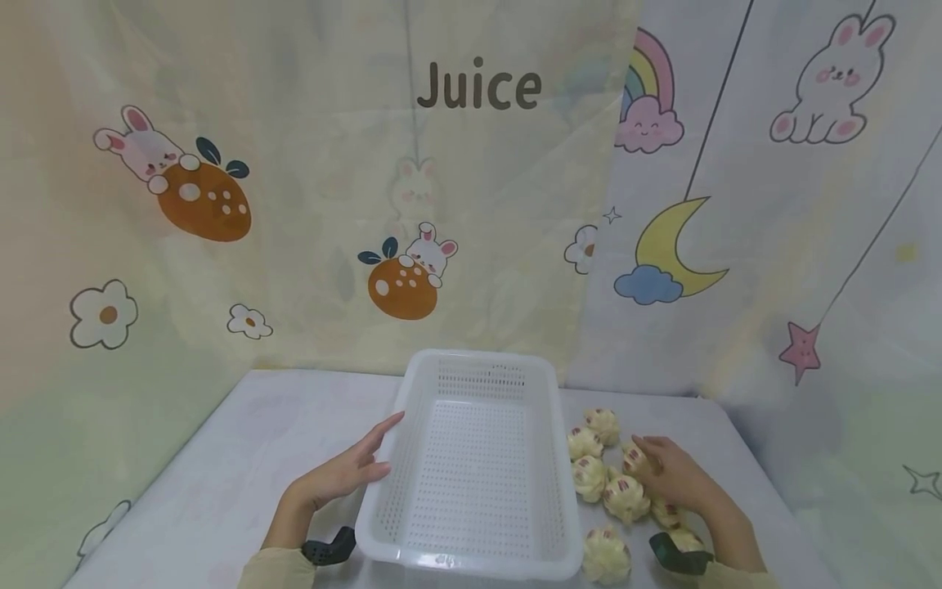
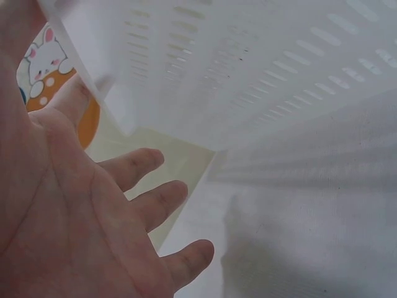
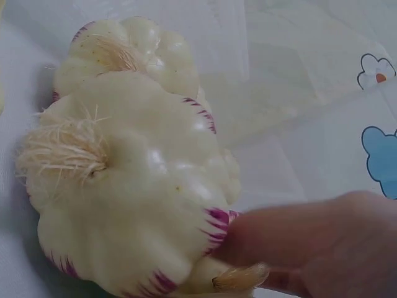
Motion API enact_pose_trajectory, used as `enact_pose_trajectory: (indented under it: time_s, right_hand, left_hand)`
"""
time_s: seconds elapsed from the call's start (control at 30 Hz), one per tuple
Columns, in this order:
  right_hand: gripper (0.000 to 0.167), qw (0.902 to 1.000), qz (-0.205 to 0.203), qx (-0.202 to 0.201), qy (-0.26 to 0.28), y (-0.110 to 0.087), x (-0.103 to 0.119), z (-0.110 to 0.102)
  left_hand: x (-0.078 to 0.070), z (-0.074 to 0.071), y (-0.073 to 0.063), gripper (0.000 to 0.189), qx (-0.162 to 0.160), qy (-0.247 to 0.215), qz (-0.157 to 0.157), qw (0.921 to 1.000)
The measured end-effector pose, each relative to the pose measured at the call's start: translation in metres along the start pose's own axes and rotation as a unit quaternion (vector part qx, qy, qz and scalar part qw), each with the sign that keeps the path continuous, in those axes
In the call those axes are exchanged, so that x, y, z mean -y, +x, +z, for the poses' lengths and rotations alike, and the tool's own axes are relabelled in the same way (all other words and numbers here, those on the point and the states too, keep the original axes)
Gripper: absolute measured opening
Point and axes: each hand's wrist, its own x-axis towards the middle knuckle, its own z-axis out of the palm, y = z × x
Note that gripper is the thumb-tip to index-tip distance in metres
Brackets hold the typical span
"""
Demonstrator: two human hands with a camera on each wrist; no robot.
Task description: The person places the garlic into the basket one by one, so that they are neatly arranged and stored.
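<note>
My left hand (image 1: 342, 474) is at the left side of a white plastic basket (image 1: 383, 536), fingertips on its rim. In the left wrist view the fingers (image 2: 158, 205) spread out straight beside the slotted basket wall (image 2: 248, 62). On the right my right hand (image 1: 680, 474) reaches down over several garlic bulbs (image 1: 625, 497), its fingers at one bulb (image 1: 633, 460). From the right wrist, a big pale bulb (image 3: 136, 180) with purple streaks and a root tuft hides the fingertips, so I cannot tell whether they grip a bulb.
A lone garlic bulb (image 1: 607, 556) lies near the basket's front right corner, and others line its right side. The white tabletop (image 1: 294, 417) extends left of the basket. A printed curtain (image 1: 500, 204) hangs behind the table.
</note>
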Motion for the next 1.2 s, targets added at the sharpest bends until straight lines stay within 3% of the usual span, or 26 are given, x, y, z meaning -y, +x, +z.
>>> enact_pose_trajectory:
  time_s: [0.13,0.37,0.6,1.2]
  right_hand:
    - [0.06,0.9999,-0.009,0.003,-0.003,-0.0011,-0.0007,-0.0002]
    - [0.062,0.9995,0.031,0.009,0.006,-0.0014,0.0013,-0.0014]
    - [0.061,0.9991,0.042,0.002,0.006,-0.0009,0.0006,-0.0006]
    - [0.054,0.9989,0.024,-0.04,-0.003,0.0005,-0.0024,-0.0058]
  left_hand:
    - [-0.0001,0.0011,0.0003,0.074,-0.002,-0.001,0.001,1.0]
    - [0.002,0.0018,-0.0001,0.074,0.002,-0.004,0.004,1.0]
    - [0.0037,0.001,-0.001,0.075,-0.003,0.004,-0.009,1.0]
    - [0.0024,-0.0001,0.0016,0.075,-0.007,0.001,-0.007,1.0]
